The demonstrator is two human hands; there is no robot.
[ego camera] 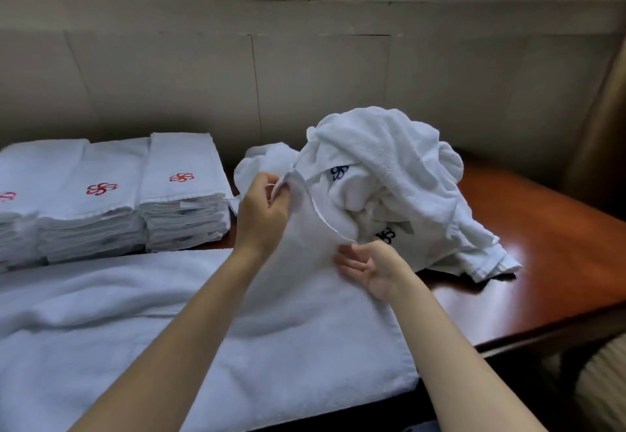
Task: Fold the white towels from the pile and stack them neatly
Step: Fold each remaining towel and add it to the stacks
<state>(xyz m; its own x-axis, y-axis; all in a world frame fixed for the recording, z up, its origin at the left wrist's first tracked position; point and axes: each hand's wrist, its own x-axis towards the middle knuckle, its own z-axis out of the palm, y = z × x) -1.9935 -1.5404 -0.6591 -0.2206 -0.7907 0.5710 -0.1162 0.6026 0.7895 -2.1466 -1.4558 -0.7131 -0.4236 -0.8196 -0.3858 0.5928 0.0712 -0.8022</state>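
The folded stacks (111,201) occupy the far left of the table (548,228): three visible columns of white towels with red emblems uppermost, standing side by side and touching, their hemmed edges facing the person. In front of them a large white towel (169,330) is spread flat as a work surface, covering the near left part of the table.

The left hand (262,215) is raised above this surface and pinches the upper corner of the towel in hand (305,242) between thumb and fingers. From that corner the hemmed edge runs down and to the right (the long axis of the next move) to the right hand (372,269), which lies palm up with fingers relaxed, touching the edge near its lower end; a closed grip there is not evident. The towel hangs between the two hands and its lower part merges with the spread towel beneath.

The unfolded pile (389,181) lies just beyond and right of both hands, nearer the right hand, a crumpled heap with dark blue emblems showing. The held towel touches the pile at its upper end; whether it is fully free cannot be determined.

Judgement: the coming step is to secure the second corner with the right hand, then draw the edge taut toward the left, clear of the pile
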